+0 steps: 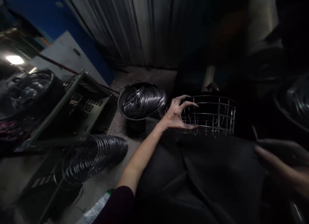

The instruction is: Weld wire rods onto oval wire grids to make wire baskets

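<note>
A round wire basket (219,114) of shiny metal rods lies at the edge of a dark cloth (205,166) over my lap. My left hand (178,114) is at the basket's left end, its fingers spread and curved around the rim; whether the fingertips press on the wires is hard to tell. At the right edge, my right hand (277,162) is blurred and apart from the basket. A thin bent metal piece (255,133) shows just beyond its fingertips; its hold on this piece is unclear.
A bucket (120,104) holding many metal rings stands beyond my left forearm. Left of it are a green plastic crate (58,137), a stack of wire rings (96,156) and another container (51,88). More rings (300,101) show at the right edge. Corrugated sheeting (145,27) stands behind.
</note>
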The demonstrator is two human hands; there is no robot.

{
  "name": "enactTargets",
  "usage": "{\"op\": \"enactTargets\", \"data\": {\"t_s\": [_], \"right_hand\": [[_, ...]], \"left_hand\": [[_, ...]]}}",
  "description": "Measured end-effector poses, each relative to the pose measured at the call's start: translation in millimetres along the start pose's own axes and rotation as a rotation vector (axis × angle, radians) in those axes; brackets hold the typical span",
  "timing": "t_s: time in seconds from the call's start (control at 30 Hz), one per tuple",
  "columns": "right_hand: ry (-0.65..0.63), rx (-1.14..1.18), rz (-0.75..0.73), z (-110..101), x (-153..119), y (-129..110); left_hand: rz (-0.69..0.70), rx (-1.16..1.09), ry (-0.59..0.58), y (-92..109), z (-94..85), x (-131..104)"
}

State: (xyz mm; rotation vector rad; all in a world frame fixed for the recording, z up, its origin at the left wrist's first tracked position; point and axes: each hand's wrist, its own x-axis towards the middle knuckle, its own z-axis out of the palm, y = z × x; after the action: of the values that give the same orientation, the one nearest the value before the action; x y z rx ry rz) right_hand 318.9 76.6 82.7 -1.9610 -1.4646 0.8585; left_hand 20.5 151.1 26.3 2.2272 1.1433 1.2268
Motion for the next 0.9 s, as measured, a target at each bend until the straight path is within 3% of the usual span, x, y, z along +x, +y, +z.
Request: {"op": "enactTargets", "data": {"t_s": [0.1, 0.17, 0.23, 0.4, 0.47, 0.57, 0.7, 0.9], "right_hand": [[-0.529, 0.208, 0.162, -1, 14, -42], [-0.690, 0.227, 0.186, 7, 29, -58], [-0.622, 0.124, 0.022, 19, 42, -60], [-0.080, -0.508, -0.967, 42, 50, -45], [0.101, -0.688, -1.200, 44, 49, -44], [0.213, -0.748, -1.330, 42, 53, -49], [0.298, -0.645, -1.442, 37, 63, -58], [0.288, -0.631, -1.506, 30, 76, -60]], "left_hand": [[0.018, 0.188, -0.188, 16, 1.2, 12], [0.035, 0.257, -0.246, 23, 4.2, 19], [0.056, 0.287, -0.257, 27, 6.4, 21], [0.034, 0.262, -0.219, 21, 8.5, 14], [0.010, 0.237, -0.198, 14, 9.6, 14], [0.014, 0.231, -0.155, 7, 10.9, 20], [0.062, 0.230, -0.158, 6, 11.4, 34], [0.068, 0.192, -0.194, 0, 9.6, 48]]}}
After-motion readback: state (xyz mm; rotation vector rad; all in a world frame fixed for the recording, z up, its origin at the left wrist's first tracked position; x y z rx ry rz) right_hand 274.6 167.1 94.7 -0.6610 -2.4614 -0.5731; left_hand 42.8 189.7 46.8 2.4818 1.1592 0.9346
